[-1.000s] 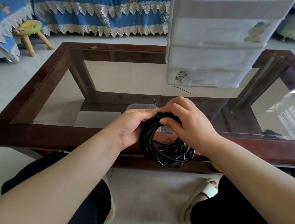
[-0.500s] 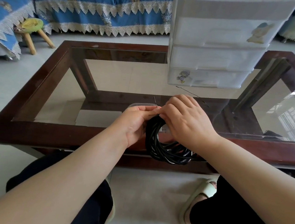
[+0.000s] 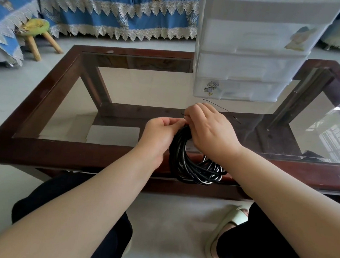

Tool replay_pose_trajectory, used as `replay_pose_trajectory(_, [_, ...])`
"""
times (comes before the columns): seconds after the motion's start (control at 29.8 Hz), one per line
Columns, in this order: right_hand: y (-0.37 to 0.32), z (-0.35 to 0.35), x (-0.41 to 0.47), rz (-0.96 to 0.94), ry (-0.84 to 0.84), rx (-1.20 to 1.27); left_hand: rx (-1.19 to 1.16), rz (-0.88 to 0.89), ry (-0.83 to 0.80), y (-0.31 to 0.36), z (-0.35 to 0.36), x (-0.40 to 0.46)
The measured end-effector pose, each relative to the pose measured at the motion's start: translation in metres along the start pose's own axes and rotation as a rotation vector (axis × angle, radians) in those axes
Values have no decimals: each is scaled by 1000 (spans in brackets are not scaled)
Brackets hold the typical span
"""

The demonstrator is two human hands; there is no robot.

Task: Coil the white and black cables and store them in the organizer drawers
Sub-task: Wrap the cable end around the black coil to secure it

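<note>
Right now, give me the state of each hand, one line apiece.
Left hand: closed, pinching the top of the black cable coil.
Right hand: closed on the top of the same coil, fingers curled.

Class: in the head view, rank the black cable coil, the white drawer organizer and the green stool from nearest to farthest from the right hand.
From the right hand:
1. Black cable coil, held, just below it.
2. White drawer organizer, behind it on the table.
3. Green stool, far left on the floor.

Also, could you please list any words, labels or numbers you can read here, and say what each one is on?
No readable text anywhere in view.
Organizer drawers: only cartoon stickers, one on the bottom drawer, one faded on an upper drawer; no lettering.
Black cable coil: no legible marking.
</note>
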State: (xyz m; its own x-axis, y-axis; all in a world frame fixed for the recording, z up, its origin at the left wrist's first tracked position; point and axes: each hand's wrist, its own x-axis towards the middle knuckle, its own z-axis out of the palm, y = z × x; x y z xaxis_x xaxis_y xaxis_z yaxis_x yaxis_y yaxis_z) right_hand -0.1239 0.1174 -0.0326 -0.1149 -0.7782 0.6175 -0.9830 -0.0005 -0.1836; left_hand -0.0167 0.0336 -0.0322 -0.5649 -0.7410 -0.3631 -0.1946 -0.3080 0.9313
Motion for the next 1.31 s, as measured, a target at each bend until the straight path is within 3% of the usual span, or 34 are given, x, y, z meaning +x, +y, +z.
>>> replay_pose_trajectory(0.2, [1, 4, 4, 24, -3, 63, 24, 18, -4, 10, -6, -2])
replay_pose_trajectory(0.54, [11, -5, 9, 249, -100, 453, 0, 80, -134, 12, -10, -6])
replay_pose_trajectory(0.84, [11, -13, 14, 424, -174, 688, -35, 24, -255, 27, -14, -5])
replay_pose_trajectory(1.01, [12, -17, 16, 547, -240, 985, -35, 37, -318, 29, -16, -3])
replay_pose_trajectory(1.31, [12, -12, 20, 566, -250, 1012, 17, 84, -341, 32, -18, -2])
